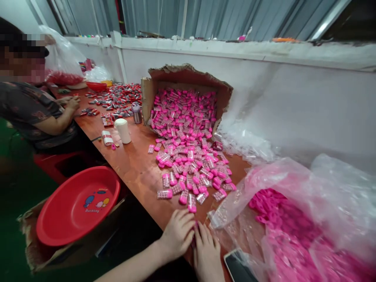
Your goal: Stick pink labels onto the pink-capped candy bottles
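My left hand [178, 232] and my right hand [206, 247] meet at the table's front edge. Their fingers are closed around a small dark pink piece that is mostly hidden between them. Just beyond my fingertips lies a small clear case with a pink cap [192, 203]. It belongs to a spread of similar pink-capped cases [188, 164] on the brown table [138, 172]. The spread runs back into a torn cardboard box [226, 92] lying on its side, full of the same cases.
Right of my hands are a plastic bag [296, 172] of pink parts and a phone [239, 266]. Clear plastic pieces [246, 141] lie by the wall. Left are a white cup [122, 131], a bottle [136, 113], a red basin [67, 203] and a co-worker [32, 105] handling red items.
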